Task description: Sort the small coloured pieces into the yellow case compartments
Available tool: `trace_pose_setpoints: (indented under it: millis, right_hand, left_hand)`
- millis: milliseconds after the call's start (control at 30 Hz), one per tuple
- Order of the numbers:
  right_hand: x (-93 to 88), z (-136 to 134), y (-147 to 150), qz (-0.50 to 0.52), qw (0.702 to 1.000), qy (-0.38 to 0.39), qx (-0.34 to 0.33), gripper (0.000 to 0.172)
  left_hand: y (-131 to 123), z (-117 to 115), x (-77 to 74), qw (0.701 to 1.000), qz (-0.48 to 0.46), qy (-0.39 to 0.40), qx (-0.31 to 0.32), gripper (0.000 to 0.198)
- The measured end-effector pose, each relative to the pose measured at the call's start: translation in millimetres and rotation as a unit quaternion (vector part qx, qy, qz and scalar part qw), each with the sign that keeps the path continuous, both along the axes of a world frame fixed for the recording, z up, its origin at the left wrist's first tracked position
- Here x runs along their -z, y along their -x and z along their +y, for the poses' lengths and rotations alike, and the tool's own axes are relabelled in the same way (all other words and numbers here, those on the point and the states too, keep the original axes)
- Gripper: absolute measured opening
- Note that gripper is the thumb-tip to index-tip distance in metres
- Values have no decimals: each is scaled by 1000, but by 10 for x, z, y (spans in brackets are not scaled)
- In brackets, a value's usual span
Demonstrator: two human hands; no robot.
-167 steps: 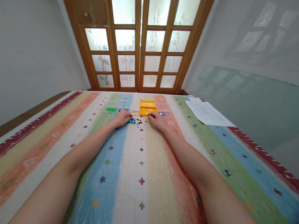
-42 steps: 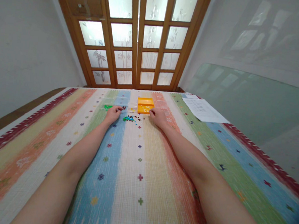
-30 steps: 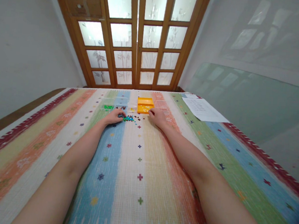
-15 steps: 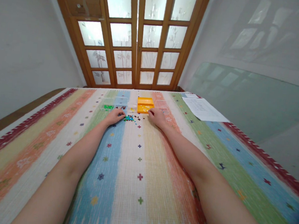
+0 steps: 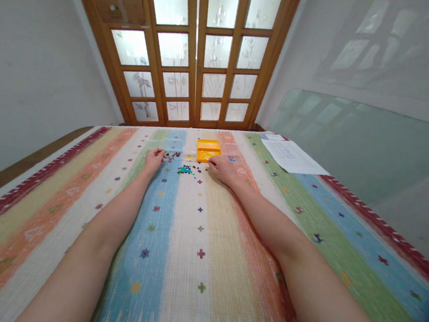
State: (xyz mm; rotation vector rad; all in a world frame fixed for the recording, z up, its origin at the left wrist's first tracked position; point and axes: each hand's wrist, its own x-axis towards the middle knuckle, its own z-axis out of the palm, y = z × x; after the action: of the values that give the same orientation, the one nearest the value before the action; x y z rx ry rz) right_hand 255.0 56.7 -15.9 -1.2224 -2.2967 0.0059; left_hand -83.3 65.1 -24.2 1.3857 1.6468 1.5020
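Note:
My left hand (image 5: 154,160) is over the clear box at the left, its fingertips pinched together. It covers the green pieces there, and anything in the pinch is too small to make out. Dark brown-red pieces (image 5: 173,155) lie just right of its fingertips. My right hand (image 5: 221,168) is at the near right corner of the orange box (image 5: 209,146), fingers bent and closed, their contents hidden. Between the hands, on the cloth, lies a loose pile of tiny blue and green pieces (image 5: 186,169), with scattered brown ones (image 5: 199,169) beside it.
Yellow pieces (image 5: 189,157) sit in a clear compartment left of the orange box. Blue pieces (image 5: 231,158) show in a clear box to its right. A printed paper sheet (image 5: 293,157) lies at the far right on the striped tablecloth (image 5: 186,259). Glazed doors stand behind the table.
My left hand has moved from the loose pile leftward to the clear box, covering the green pieces. My right hand has shifted slightly left and nearer, uncovering blue pieces in the right clear box.

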Motion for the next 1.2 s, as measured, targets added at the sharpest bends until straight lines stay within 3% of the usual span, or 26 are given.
trace_pose_setpoints:
  millis: [333, 633, 867, 1033, 1200]
  right_hand:
    - [-26, -110, 124, -30, 994, 24, -105, 22]
    - [13, -124, 158, -40, 991, 24, -128, 20]
    - [-9, -141, 177, -39, 992, 30, -117, 16]
    - [28, -107, 161, -16, 994, 29, -108, 13]
    - [40, -97, 167, -24, 991, 26, -132, 16]
  left_hand:
    - [219, 100, 34, 990, -97, 5, -106, 22]
    - [240, 117, 67, 988, -133, 5, -83, 45]
    - [147, 67, 70, 998, -15, 4, -54, 41]
    - [-45, -15, 36, 997, 79, -2, 16, 32]
    - [-348, -142, 3, 959, 257, -43, 111, 27]
